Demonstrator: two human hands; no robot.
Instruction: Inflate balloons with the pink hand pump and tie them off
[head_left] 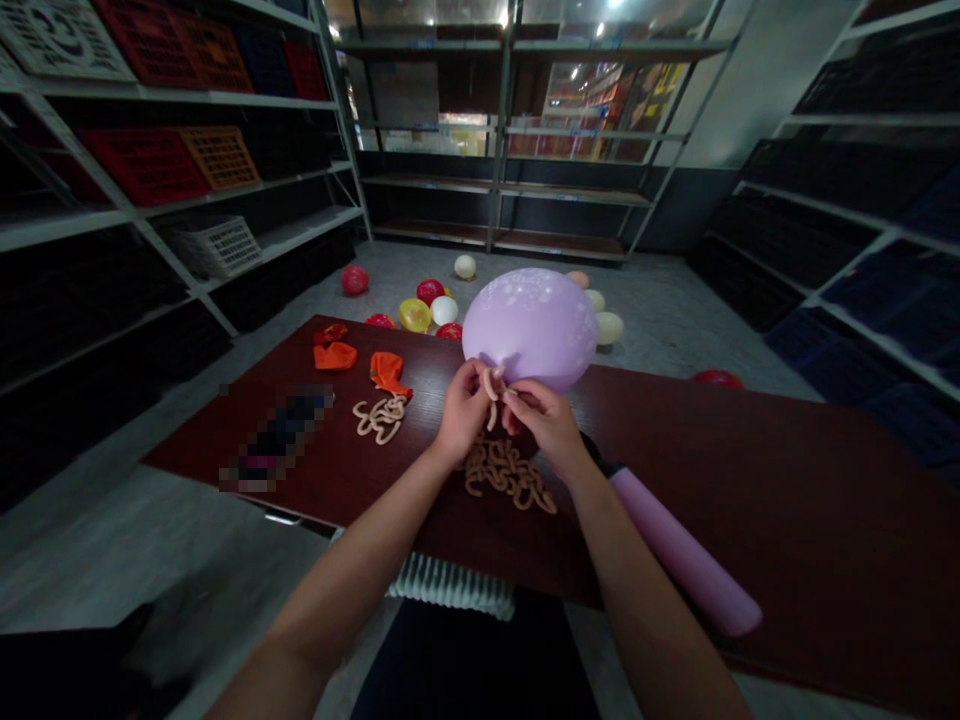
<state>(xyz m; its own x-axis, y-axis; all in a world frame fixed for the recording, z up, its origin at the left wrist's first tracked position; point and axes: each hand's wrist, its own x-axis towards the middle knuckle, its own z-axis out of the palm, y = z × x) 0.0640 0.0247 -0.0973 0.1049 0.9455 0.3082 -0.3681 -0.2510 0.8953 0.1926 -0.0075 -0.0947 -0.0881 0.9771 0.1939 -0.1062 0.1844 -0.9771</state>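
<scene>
A big inflated purple balloon (532, 322) with pale printed patterns is held over the table, its neck toward me. My left hand (463, 405) is closed at the balloon's neck, and a beige rubber band (491, 388) hangs between the hands there. My right hand (544, 415) pinches at the same spot from the other side; its fingertips partly hide what they grip. Below the hands lies a pile of beige rubber bands (510, 472). To the left is a smaller pile of bands (380, 417) beside a limp orange balloon (388, 371).
On the brown table (750, 480) lies a pink cylindrical object (686, 550), right of my forearm. More limp balloons (335, 355) and a blurred-out dark object (277, 440) are at left. Several inflated balloons (415, 315) rest on the floor. Shelves with crates (142, 163) stand around.
</scene>
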